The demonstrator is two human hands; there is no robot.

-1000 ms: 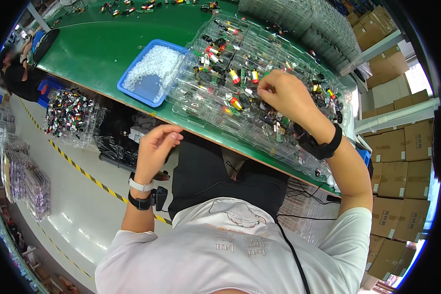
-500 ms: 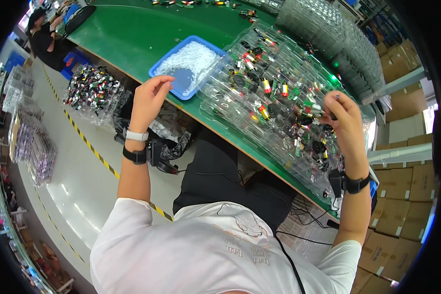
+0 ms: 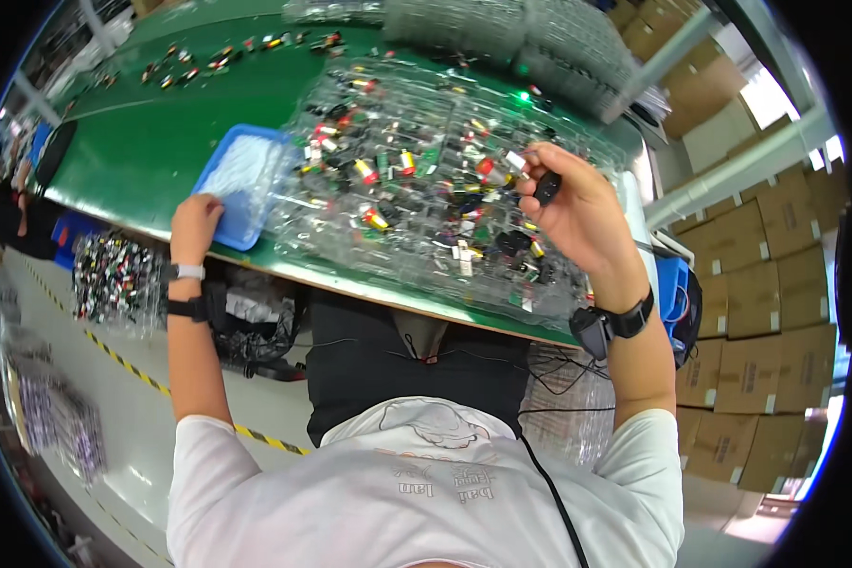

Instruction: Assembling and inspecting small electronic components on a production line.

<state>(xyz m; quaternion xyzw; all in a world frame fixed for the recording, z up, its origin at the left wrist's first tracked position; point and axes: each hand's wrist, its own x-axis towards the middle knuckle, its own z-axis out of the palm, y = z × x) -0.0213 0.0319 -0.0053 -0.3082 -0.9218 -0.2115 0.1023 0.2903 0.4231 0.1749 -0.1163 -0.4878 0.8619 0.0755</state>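
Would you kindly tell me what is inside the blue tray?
The blue tray holds a blurred mass of small white pieces, leaving its near end partly bare. Whatever lies beneath the pieces is covered, and the left hand hides part of the tray's left edge.

White T-shirt (faint print, perhaps cartoon); dark trousers; black wrist straps; white wristband.

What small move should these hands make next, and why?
Probably the left hand should dip for some white bits in the blue bin: it is right at the bin's edge, while the right hand holds a black part.
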